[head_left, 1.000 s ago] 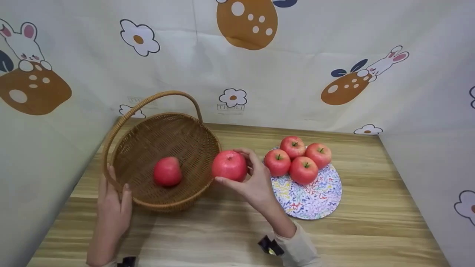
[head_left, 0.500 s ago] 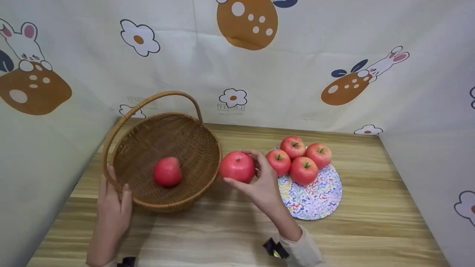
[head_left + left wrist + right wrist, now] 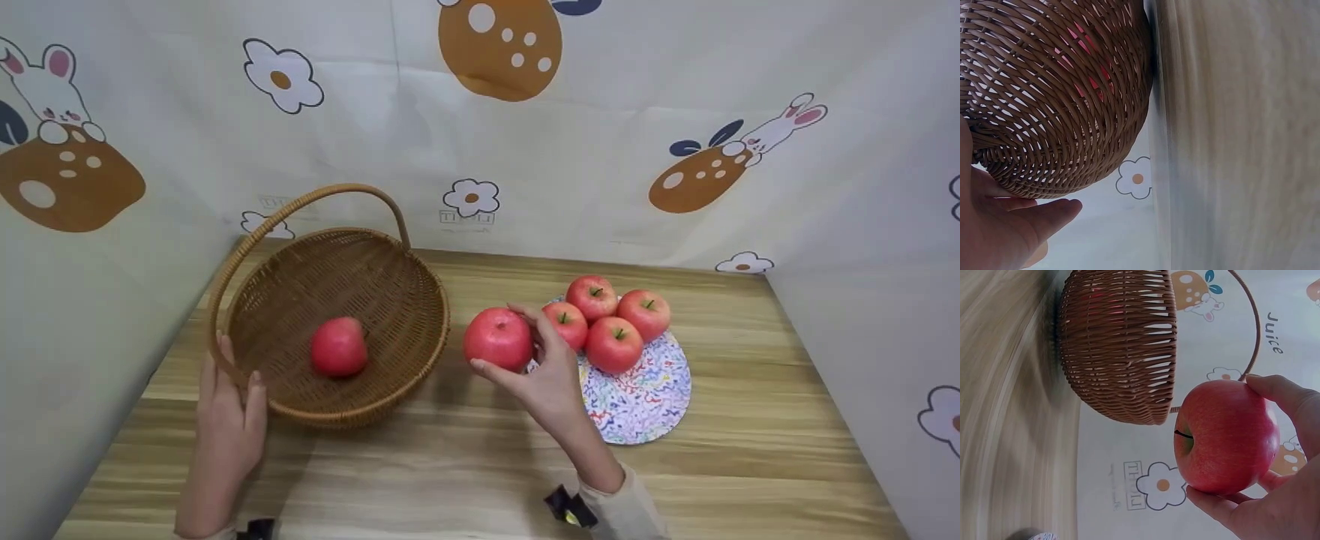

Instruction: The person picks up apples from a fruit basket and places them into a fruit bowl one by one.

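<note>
My right hand (image 3: pixel 553 384) pinches a red apple (image 3: pixel 495 341) between thumb and fingers, holding it up between the basket and the plate. In the right wrist view the same apple (image 3: pixel 1224 436) hangs with its dark stem toward the basket wall. A brown wicker basket (image 3: pixel 322 274) with an arched handle stands at the left. Inside it lies one red apple (image 3: pixel 339 347). At the basket's left rim, by the handle's foot, my left hand (image 3: pixel 231 427) holds on, with fingers and thumb either side. Several more apples (image 3: pixel 615 346) sit on a patterned round plate (image 3: pixel 639 409) at the right.
A wood-grain table (image 3: pixel 420 480) lies beneath everything. Pale curtain walls (image 3: pixel 360 135), printed with rabbits and flowers, enclose its back and both sides. The basket's handle (image 3: pixel 345 187) arches high above its rim.
My right hand has moved right with the apple, away from the basket's rim and toward the plate. The left hand, the basket and the apple in it have stayed still.
</note>
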A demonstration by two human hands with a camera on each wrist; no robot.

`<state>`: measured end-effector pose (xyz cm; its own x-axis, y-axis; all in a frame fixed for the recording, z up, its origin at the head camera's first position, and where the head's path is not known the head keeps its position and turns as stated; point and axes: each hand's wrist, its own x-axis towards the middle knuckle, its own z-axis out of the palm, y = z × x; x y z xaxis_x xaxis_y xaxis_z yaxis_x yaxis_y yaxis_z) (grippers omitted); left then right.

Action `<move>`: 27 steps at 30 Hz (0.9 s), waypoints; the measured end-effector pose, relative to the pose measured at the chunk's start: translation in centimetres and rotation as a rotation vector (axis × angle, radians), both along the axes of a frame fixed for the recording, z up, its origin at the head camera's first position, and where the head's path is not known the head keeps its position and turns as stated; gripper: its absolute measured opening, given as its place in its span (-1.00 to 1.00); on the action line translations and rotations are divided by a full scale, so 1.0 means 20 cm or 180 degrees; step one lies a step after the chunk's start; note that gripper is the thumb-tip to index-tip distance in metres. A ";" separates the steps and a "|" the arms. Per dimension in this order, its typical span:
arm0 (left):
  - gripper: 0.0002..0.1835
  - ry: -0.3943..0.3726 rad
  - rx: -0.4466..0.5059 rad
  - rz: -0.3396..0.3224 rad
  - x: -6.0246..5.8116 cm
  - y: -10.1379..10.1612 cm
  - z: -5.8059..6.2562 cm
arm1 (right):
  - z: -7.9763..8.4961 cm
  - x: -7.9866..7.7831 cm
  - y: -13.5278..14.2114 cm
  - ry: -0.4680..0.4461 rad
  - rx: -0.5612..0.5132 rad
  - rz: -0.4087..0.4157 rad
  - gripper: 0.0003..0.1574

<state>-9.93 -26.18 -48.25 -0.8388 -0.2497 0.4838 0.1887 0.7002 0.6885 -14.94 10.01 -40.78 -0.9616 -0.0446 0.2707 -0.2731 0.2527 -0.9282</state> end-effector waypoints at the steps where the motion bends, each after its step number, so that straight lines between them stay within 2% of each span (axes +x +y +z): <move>1: -0.31 -0.0016 -0.0004 0.0004 0.00 0.00 0.00 | 0.00 0.00 0.01 -0.0010 0.0000 -0.0012 -0.11; 16: -0.31 -0.0156 0.0015 -0.0003 0.01 0.00 0.02 | -0.03 -0.01 0.12 -0.0034 -0.0066 -0.0203 -0.14; 27: -0.30 -0.0089 0.0035 0.0002 0.00 0.01 0.01 | -0.02 -0.01 0.18 -0.0082 -0.0151 -0.0278 -0.11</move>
